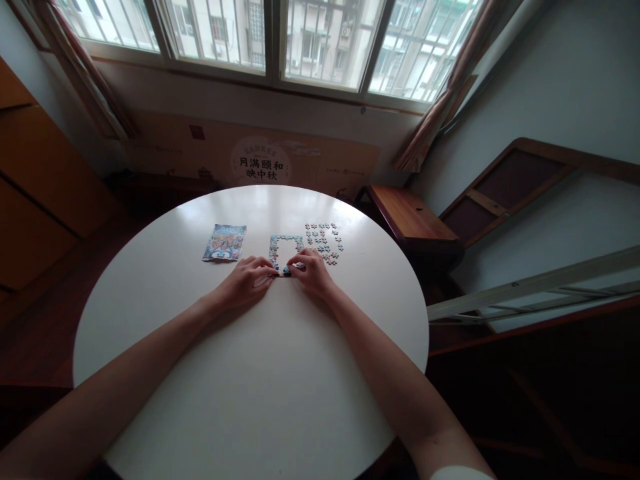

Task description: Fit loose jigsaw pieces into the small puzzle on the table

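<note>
A partly joined jigsaw puzzle border (273,248) lies on the white round table, its pieces forming a hollow rectangle. At its lower left corner my left hand (249,275) is closed, fingertips pressed against the near edge. My right hand (311,269) has its fingers pinched together at the lower right, on a dark jigsaw piece (287,271) of the near edge. Both hands' fingertips are a short gap apart, and my right fingers hide the border's lower right corner. Several loose jigsaw pieces (324,235) are spread in rows just beyond my right hand.
A colourful picture packet (224,243) lies flat to the left of the puzzle on the white table (250,373). Beyond the table's right edge stands a wooden-topped stool or bench (407,210). A printed cardboard panel (325,157) leans under the window.
</note>
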Tool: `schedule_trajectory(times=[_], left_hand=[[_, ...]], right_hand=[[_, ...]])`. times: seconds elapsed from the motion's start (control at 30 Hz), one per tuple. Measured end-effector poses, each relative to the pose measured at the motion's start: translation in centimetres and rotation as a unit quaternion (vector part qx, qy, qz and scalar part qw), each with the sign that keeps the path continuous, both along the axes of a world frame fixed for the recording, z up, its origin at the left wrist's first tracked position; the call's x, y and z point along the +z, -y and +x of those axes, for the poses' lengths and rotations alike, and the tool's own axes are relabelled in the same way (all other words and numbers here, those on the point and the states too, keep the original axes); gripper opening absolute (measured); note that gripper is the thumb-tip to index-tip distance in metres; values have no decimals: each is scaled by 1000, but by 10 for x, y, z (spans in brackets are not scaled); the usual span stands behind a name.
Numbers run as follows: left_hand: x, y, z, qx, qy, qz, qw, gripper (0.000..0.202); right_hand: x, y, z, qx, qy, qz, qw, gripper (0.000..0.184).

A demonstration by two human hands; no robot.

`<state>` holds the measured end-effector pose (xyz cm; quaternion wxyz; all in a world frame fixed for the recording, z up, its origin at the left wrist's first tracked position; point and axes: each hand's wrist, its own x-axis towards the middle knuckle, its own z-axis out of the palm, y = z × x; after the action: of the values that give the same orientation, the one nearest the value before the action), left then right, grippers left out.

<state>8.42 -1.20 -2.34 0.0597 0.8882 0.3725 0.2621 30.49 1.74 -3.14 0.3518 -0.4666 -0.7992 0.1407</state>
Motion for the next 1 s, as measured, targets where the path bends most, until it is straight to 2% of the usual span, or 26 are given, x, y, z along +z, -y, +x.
schedule_trajectory(times=[0.83,1.0], left_hand=[[0,-1,0,-2,-2,3,1000,22],[2,0,0,-4,0,-4,1000,23]], right_hand=[[5,4,-2,-20,7,9,1000,13],[5,5,-3,-89,-3,-46,995,18]])
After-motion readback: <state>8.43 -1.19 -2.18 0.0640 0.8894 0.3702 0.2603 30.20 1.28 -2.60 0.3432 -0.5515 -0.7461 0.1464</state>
